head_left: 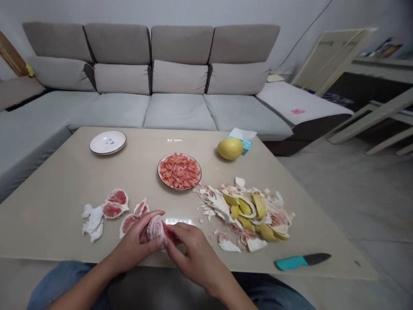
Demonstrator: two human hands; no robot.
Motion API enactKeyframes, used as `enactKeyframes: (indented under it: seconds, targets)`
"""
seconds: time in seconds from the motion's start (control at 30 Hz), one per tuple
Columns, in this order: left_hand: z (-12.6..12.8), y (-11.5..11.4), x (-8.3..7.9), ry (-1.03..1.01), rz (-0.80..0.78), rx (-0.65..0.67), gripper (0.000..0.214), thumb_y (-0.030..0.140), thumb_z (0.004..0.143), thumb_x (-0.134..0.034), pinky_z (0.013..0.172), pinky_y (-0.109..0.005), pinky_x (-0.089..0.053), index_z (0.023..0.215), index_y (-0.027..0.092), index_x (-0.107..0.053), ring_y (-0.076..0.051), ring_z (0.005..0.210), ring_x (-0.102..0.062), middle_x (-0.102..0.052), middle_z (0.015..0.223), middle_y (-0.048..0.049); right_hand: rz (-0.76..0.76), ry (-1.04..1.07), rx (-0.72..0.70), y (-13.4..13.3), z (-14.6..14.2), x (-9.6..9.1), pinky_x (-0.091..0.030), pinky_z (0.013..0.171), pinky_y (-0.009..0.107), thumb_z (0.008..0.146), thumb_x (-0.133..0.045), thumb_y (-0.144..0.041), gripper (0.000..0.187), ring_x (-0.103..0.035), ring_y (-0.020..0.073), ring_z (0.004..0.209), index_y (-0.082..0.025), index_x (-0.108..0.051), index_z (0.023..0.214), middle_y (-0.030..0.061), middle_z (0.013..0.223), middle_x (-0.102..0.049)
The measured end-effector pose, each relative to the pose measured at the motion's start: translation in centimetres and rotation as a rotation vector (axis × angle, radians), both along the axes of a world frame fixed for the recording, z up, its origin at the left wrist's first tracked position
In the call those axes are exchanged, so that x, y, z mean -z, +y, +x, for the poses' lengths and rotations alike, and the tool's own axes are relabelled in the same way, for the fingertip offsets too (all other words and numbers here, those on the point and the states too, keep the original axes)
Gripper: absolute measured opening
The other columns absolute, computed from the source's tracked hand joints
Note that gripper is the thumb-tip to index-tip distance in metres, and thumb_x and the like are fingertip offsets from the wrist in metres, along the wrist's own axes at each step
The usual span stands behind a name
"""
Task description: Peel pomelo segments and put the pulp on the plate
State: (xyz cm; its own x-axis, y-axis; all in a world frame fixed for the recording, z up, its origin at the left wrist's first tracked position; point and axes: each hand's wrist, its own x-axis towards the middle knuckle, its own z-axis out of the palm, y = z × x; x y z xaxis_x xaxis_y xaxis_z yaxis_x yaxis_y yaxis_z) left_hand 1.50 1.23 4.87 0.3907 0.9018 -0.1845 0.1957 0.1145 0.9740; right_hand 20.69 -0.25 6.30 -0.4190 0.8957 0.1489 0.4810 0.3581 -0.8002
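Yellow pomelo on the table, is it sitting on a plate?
No, the pomelo rests directly on the table, beside a tissue packet.

Head-worn cam, aimed forward and down, close over the left hand (134, 243) and right hand (193, 254), table (77, 181) and sofa (177, 107) beyond.

Sofa (177, 112) behind desk (54, 185). On desk: pulp (179, 171) on plate (179, 153) mid, 2nd plate (107, 142) back L, pomelo (230, 148) back R, just before tissue pack (245, 140). Peel pile (245, 215) R, knife (301, 260) front R of it, segs (116, 203) front L w/ pith (93, 221) just L of them.
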Motion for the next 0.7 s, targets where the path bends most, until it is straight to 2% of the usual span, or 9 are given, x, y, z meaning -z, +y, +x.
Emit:
enactKeyframes:
  seconds: [0.17, 0.23, 0.5, 0.7]
  targets:
    - [-0.1, -0.3, 0.6, 0.099, 0.096, -0.001, 0.05, 0.036, 0.078, -0.067, 0.091, -0.036, -0.051, 0.124, 0.019, -0.055, -0.029, 0.109, -0.059, -0.06, 0.122, -0.0129, 0.017, -0.021, 0.119, -0.2, -1.1, 1.1, -0.037, 0.059, 0.022, 0.07, -0.062, -0.011, 0.009, -0.055, 0.0132, 0.06, -0.017, -0.065, 0.076, 0.0005, 0.066, -0.063]
    - [-0.1, -0.3, 0.8, 0.123, 0.124, 0.002, 0.049, 0.037, 0.077, -0.067, 0.089, -0.036, -0.052, 0.121, 0.018, -0.056, -0.03, 0.107, -0.06, -0.06, 0.119, -0.0134, 0.038, -0.024, 0.153, -0.3, -1.6, 1.8, -0.034, 0.057, 0.022, 0.067, -0.06, -0.011, 0.007, -0.052, 0.0124, 0.057, -0.017, -0.062, 0.07, -0.0005, 0.062, -0.06]
    - [0.1, -0.5, 0.8, 0.205, 0.211, -0.033, 0.043, 0.041, 0.078, -0.063, 0.079, -0.033, -0.05, 0.114, 0.019, -0.057, -0.025, 0.088, -0.06, -0.062, 0.102, -0.0091, 0.065, 0.059, 0.21, -0.4, -2.4, 2.9, -0.028, 0.053, 0.022, 0.062, -0.056, -0.008, 0.009, -0.041, 0.0096, 0.052, -0.017, -0.059, 0.063, -0.0039, 0.056, -0.05]
    - [-0.4, -0.4, 1.9, 0.173, 0.257, -0.008, 0.046, 0.045, 0.076, -0.067, 0.08, -0.032, -0.047, 0.114, 0.02, -0.058, -0.024, 0.09, -0.058, -0.063, 0.102, -0.0072, -0.016, 0.104, 0.189, -0.3, -2.1, 2.9, -0.03, 0.052, 0.021, 0.062, -0.056, -0.005, 0.014, -0.042, 0.0093, 0.053, -0.016, -0.063, 0.066, -0.0043, 0.057, -0.049]
